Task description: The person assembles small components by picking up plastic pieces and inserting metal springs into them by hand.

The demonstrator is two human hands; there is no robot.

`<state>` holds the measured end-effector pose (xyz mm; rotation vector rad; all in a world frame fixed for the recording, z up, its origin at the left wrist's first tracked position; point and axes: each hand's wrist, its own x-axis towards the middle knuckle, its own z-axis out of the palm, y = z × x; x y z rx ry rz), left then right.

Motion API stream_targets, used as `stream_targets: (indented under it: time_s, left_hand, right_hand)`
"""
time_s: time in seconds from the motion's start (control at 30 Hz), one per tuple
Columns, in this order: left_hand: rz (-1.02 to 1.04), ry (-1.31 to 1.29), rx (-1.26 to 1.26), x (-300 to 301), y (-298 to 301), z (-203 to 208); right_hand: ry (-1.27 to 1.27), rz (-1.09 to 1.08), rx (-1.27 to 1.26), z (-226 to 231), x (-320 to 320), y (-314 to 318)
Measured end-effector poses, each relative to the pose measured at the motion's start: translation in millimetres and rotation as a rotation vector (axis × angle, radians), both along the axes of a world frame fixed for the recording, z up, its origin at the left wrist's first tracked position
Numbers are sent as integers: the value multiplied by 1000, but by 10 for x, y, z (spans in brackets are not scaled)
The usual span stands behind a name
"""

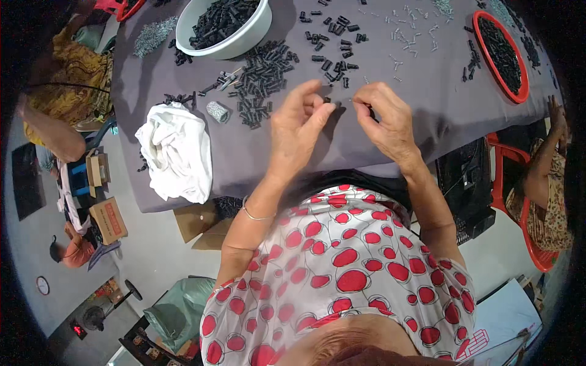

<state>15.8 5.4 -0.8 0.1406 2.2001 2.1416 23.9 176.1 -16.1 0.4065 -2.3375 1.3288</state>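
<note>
My left hand [294,131] is raised over the near edge of the grey-covered table [238,165]. Its thumb and forefinger pinch a small black cylindrical piece [328,99], mostly hidden by the fingertips. To its right, my right hand [394,122] is closed in a pinch, with a tiny silvery screw-like piece [351,99] at its fingertips. The two hands face each other, a short gap apart. Beyond them lie loose black cylinders [337,67] and scattered small silvery screws [415,30]. A denser heap of black cylinders [262,76] lies left of my left hand.
A white basin [224,52] of black pieces stands at the far left, a red tray [524,91] of them at the far right. A white cloth [177,152] and a small speckled cylinder [217,111] lie left. Other people sit at both sides; a red chair [510,152] stands right.
</note>
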Motion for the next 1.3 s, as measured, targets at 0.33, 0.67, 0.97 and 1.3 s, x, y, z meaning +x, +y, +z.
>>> stream_targets:
  time_s: [0.33,0.67,0.97,1.3]
  left_hand:
    - [-127,-206,149,116,-103,114]
    - [-145,-148,128,185,-137,63]
    - [-217,-361,328,132,-179,33]
    - [-454,-612,479,95,-281,18]
  right_hand:
    - [-53,114,26,288,103,-5]
    - [-49,174,167,310,173,-58]
    - [-57,226,-26,312,150,-1]
    - [133,365,37,310,137,-23]
